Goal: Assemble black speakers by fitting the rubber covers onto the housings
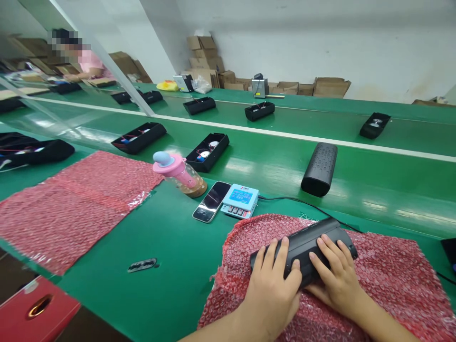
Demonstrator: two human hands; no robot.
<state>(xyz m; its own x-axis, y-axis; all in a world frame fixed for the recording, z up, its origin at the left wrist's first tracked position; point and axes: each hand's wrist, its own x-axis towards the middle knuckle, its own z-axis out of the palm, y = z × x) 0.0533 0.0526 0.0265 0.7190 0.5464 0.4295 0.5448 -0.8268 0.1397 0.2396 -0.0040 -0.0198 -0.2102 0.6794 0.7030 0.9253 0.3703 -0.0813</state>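
Green conveyor table (171,247); cardboard boxes (204,59) line white wall.

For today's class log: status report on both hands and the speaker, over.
Both hands, left and right, grip black speaker. Speaker lies on red bubble wrap. Nothing in the way.
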